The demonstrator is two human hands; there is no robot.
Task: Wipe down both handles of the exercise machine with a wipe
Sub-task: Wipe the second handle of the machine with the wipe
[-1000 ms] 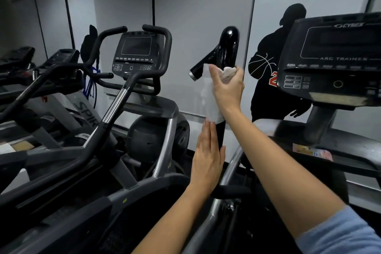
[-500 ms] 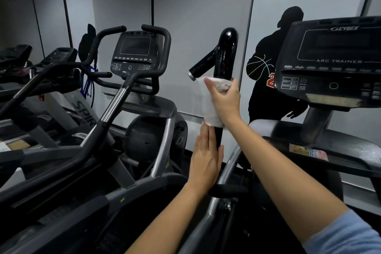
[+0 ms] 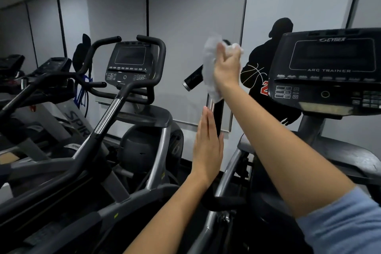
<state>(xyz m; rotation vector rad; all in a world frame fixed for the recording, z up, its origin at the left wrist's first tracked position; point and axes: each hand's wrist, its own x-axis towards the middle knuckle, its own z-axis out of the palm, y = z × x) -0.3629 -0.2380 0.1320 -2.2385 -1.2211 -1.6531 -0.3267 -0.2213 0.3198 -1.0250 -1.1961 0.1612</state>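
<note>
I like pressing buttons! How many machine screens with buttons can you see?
2 clearly: one console left of the hands, and the Cybex Arc Trainer console on the right. Dim machines at far left may hide more.

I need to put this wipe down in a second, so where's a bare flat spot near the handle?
Bare spots: the grey shelf under the neighbouring console, and the dark deck below the Arc Trainer console. It is crowded around the handle: the right hand grips the wipe at its top, and the left hand rests flat on its shaft.
</note>
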